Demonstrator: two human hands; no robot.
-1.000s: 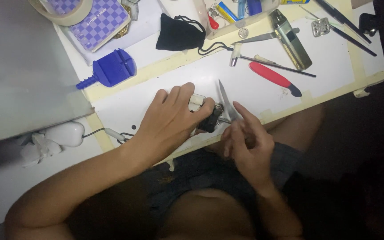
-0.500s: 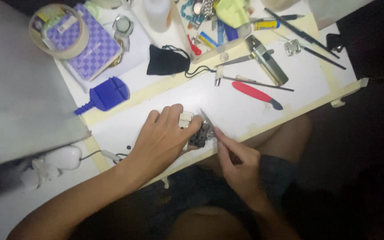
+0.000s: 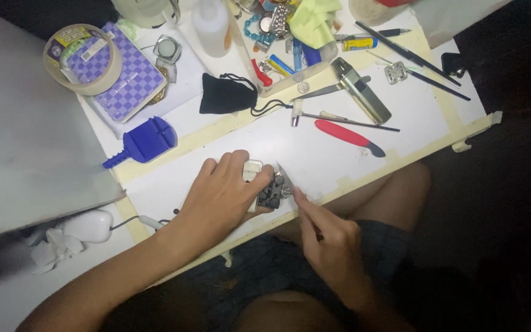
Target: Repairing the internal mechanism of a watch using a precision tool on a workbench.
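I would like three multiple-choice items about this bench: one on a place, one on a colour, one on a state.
1. Where is the black pouch?
A. right of the red knife
B. above the left hand
C. under the table

2. What colour is the plastic tool left of the left hand?
A. blue
B. green
C. orange

3. What does the right hand do?
A. rests flat
B. hangs empty
C. grips a thin blade

Answers: 1 B, pouch lies farther up the table; 2 A, plainly blue; 3 C, fingers pinch the blade.

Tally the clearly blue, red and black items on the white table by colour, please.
Blue: 1, the blue tool
Red: 1, the red-handled knife
Black: 1, the black pouch
Total: 3
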